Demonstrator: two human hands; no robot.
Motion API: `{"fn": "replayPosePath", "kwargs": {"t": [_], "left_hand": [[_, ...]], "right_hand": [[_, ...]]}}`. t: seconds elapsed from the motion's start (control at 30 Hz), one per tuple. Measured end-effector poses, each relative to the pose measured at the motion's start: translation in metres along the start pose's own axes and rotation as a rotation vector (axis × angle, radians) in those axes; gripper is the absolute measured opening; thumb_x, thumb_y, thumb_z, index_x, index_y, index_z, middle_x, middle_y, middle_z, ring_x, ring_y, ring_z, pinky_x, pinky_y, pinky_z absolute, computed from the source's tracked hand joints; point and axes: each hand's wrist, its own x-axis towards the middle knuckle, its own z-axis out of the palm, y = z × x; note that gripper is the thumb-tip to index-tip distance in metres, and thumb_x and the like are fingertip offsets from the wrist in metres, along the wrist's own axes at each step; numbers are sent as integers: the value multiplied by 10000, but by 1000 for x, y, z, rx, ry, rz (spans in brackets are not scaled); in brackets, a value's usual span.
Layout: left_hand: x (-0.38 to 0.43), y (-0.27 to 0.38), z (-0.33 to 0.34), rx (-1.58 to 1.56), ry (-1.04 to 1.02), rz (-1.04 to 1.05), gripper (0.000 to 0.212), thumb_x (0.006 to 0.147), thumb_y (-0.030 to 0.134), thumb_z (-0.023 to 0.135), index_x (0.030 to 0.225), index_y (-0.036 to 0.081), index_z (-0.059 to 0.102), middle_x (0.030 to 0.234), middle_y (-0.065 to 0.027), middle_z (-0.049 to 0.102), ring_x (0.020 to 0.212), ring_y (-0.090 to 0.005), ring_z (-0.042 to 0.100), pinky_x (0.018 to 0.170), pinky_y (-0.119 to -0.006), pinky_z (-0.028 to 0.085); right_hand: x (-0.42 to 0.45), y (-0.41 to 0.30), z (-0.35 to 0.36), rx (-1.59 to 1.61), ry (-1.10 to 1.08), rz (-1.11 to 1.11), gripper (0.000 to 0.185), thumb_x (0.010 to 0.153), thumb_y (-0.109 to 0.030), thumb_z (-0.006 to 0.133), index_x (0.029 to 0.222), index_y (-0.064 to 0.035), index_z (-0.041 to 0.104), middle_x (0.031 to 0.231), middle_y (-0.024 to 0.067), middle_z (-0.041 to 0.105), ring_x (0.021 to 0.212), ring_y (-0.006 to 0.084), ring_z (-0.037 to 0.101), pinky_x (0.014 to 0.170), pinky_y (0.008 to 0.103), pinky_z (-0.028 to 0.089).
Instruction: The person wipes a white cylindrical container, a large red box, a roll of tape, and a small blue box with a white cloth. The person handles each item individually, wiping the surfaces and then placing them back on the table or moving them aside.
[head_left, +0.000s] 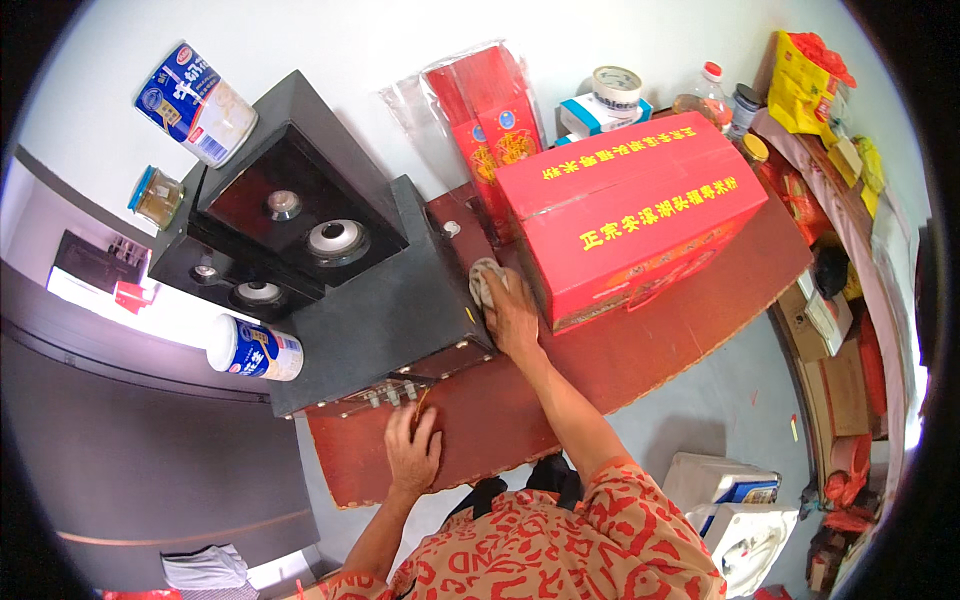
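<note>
My right hand (511, 311) grips a crumpled light cloth (481, 276) on the reddish-brown table (652, 337). It is in the narrow gap between a black audio unit (375, 315) and a big red carton (637, 202) with yellow writing. My left hand (412, 454), fingers apart, is near the knobs on the unit's front panel (390, 394); a thin yellowish strand runs by its fingertips. Whether the fingers touch the panel cannot be told. Two black loudspeakers (315, 172) (232, 274) rest on the unit, with a blue-and-white can (266, 352) at its left edge.
Another can (196, 105) and a glass jar (156, 196) stand atop the speakers. Behind the carton are red packages in plastic (495, 127), a tape roll (616, 88) on boxes, and a bottle (705, 97). Shelves (840, 375) line the right; white foam boxes (727, 510) lie on the floor.
</note>
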Motion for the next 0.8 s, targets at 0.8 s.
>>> {"fn": "replayPosePath", "kwargs": {"t": [0.8], "left_hand": [[-4,-4,4,-53,153,-183,582,821,311,703,1286,35,489,1321,-259,375,1197,-425,370,993,-524,334]], "right_hand": [[-14,7,-2,-259,-57,-73,618,717,-9,684,1300,-115,508,1242,150,524,1167,354,488,964,451,425]]}}
